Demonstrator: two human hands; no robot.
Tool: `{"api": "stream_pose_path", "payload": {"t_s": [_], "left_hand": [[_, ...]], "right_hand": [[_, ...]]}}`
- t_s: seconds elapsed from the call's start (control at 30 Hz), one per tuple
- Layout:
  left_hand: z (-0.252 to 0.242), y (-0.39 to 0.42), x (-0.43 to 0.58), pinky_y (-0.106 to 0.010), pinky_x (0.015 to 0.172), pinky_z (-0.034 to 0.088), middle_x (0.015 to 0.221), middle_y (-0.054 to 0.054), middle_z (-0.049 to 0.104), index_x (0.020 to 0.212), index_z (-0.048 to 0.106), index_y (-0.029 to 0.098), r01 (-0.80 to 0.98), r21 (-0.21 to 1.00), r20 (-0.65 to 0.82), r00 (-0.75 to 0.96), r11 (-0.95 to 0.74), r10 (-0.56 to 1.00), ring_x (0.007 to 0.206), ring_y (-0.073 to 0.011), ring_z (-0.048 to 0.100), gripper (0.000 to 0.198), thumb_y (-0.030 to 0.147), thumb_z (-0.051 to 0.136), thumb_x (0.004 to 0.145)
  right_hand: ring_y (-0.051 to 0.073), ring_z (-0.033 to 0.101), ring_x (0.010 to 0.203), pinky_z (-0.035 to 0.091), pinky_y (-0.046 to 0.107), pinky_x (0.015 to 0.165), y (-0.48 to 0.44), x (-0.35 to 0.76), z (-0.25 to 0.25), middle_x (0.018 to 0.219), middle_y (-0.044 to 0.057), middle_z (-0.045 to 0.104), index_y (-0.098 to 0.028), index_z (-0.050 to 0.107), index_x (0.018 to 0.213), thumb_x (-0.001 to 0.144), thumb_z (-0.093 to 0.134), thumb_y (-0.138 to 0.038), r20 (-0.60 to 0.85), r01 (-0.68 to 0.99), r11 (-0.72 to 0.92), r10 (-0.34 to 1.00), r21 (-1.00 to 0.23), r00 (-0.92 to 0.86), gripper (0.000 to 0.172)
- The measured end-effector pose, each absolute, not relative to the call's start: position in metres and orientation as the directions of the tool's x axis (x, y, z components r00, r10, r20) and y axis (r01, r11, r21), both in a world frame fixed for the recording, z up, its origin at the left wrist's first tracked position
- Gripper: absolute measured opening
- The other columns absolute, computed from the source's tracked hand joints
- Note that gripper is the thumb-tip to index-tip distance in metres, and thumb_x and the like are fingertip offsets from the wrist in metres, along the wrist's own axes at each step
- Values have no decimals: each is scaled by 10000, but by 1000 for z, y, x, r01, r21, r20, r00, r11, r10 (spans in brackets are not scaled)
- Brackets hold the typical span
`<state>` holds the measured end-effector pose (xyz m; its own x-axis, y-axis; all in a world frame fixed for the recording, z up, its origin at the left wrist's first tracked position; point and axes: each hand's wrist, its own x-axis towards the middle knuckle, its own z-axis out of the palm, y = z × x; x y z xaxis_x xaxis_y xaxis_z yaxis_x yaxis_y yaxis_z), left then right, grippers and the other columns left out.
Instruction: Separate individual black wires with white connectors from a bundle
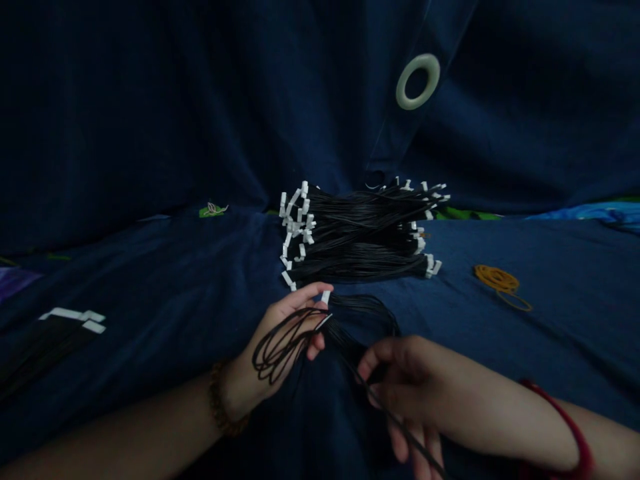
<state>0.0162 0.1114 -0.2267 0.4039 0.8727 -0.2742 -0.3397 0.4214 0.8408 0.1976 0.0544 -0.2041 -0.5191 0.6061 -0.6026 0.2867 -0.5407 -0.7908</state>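
My left hand (270,323) is closed around a bundle of thin black wires (364,305), with a white connector (326,297) showing at its fingertips. Wire loops hang out over the palm, and a thin pale strip lies across the wires there. Lower right, my right hand (420,380) has its thumb and forefinger pinched on the black wires, its other fingers hanging loose. Just beyond both hands lies a stack of black wire bundles (357,223) with white connectors at both ends.
On the dark blue cloth (500,360), a coil of orange-brown cord (497,279) lies right. More black wires with white connectors (75,315) lie left. A green scrap with string (213,210) sits farther back. A blue curtain (200,100) with a pale ring (404,99) hangs behind.
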Motion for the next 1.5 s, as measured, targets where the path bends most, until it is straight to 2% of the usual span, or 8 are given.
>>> {"api": "stream_pose_path", "payload": {"t_s": [0.27,0.4,0.53,0.83,1.13,1.27,1.33,1.5], "left_hand": [[-230,108,15,-141,385,376,754,16,577,1064,577,161,-318,889,-194,387,329,901,480,-58,527,326,148,621,742],[-226,107,15,-145,383,375,753,13,574,1051,581,150,-317,884,-208,393,345,896,479,-61,523,325,136,626,730],[-223,107,16,-150,377,372,752,5,578,1028,592,142,-299,888,-226,378,349,898,472,-69,529,346,134,653,688],[-227,108,19,-149,367,385,673,15,584,1018,607,146,-261,914,-210,351,311,912,432,-74,521,351,152,636,668],[-224,108,21,-144,355,391,644,28,566,1019,597,144,-252,908,-230,371,336,900,422,-72,514,381,174,652,643],[-225,108,20,-144,350,387,605,35,547,1007,595,144,-242,911,-234,363,333,902,408,-68,495,348,184,645,665],[-228,109,20,-148,354,391,613,28,547,1011,593,145,-243,917,-221,348,315,911,416,-70,499,340,197,644,679],[-233,108,18,-150,347,391,705,12,554,1026,597,158,-286,908,-194,362,307,912,430,-70,525,363,136,653,668]], "right_hand": [[86,551,481,377,141,409,35,190,-197,621,-7,627,-210,558,950,746,541,-259,-552,518,-307,718,-798,-425,210],[126,599,575,382,183,475,31,186,-190,673,-8,659,-243,651,761,738,517,-200,-362,722,74,828,-687,-429,143],[135,578,561,368,219,504,39,184,-195,651,-7,641,-222,628,740,753,517,-211,-161,797,201,923,-570,-349,112],[79,559,527,373,164,499,60,180,-216,618,-17,603,-171,581,720,873,390,-199,-80,583,186,913,-791,-399,246],[101,535,534,372,196,492,68,190,-206,627,-3,587,-172,602,767,825,454,-229,-113,597,104,942,-795,-315,168],[66,492,469,388,174,462,76,208,-191,612,-22,544,-153,603,891,784,504,-188,-343,189,-287,810,-939,-475,150],[64,524,524,420,173,500,80,220,-183,681,2,578,-149,638,862,775,550,-200,-309,-22,-390,760,-920,-571,133],[84,562,703,464,175,642,86,240,-166,757,4,623,-191,692,782,764,643,-259,39,-131,-8,936,-991,-351,86]]}}
